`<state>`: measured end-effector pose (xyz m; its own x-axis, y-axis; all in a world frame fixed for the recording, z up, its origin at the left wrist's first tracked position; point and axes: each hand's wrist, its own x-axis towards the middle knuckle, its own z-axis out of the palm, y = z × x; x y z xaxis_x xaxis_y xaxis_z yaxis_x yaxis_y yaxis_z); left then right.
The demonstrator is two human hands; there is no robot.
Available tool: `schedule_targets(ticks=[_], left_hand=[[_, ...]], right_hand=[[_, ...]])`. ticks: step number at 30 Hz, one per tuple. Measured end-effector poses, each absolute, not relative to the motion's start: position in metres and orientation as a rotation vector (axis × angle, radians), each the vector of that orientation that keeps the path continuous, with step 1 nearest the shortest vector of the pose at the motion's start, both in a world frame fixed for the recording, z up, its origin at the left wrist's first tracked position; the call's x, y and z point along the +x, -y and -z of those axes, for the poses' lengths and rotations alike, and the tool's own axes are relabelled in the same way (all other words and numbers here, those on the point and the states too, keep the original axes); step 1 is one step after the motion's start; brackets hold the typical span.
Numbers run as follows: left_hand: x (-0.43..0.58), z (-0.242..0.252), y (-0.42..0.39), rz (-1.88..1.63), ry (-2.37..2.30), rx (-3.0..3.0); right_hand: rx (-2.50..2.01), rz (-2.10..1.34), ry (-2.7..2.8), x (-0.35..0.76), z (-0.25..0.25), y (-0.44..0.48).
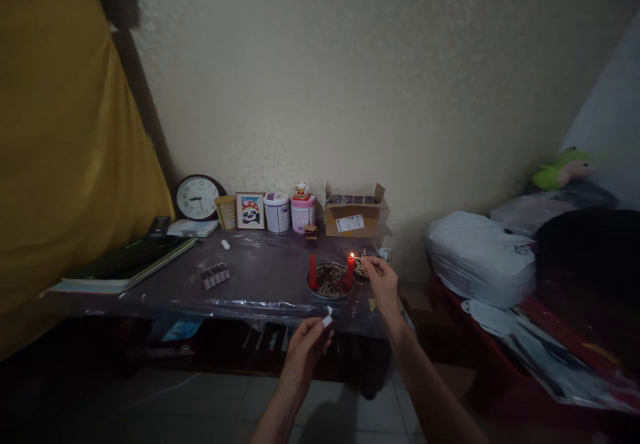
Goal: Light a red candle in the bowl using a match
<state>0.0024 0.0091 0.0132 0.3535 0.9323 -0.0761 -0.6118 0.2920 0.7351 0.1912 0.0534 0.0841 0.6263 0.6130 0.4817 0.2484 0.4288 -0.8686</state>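
My left hand (pixel 306 344) is closed around a small matchbox (pixel 327 321) in front of the table edge. With pinched fingers, my right hand (pixel 383 283) holds a thin match (pixel 359 258), most of it hidden by its small size. A small flame (pixel 352 255) burns at the top of the right red candle (pixel 350 273), where the match tip meets it. The left red candle (pixel 313 271) stands upright with no flame showing. Both candles stand in a round metal dish (pixel 330 296) with dark, speckled contents. Behind my right hand lies a second dish (pixel 359 272) with pale sticks.
On the dark plastic-covered table (pixel 265 277) lies a stack of matchboxes (pixel 216 275). Along the wall are a clock (pixel 198 197), a panda picture (pixel 251 211), two tubs (pixel 277 213) and a cardboard box (pixel 353 223). White bags (pixel 480 257) sit at right, a yellow curtain (pixel 65 131) at left.
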Motion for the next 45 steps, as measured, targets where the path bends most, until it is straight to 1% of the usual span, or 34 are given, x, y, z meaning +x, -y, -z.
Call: schedule_targets(ticks=[27, 32, 39, 42, 45], left_hand=[[0.002, -0.012, -0.010, -1.089, -0.551, 0.696], [0.002, -0.014, -0.008, -1.077, -0.575, 0.703], [-0.002, -0.015, -0.007, -1.064, -0.566, 0.692], [-0.003, -0.016, -0.007, -1.046, -0.564, 0.678], [-0.003, -0.016, -0.007, -1.033, -0.566, 0.670]], right_hand=[[-1.093, -0.347, 0.878, 0.190, -0.084, -0.051], [-1.069, -0.409, 0.883, 0.190, -0.089, -0.040], [-0.975, -0.590, 0.941, 0.206, -0.111, -0.004], [-1.074, -0.613, 1.042, 0.221, -0.104, 0.012], [-1.276, -0.540, 1.106, 0.234, -0.089, 0.021]])
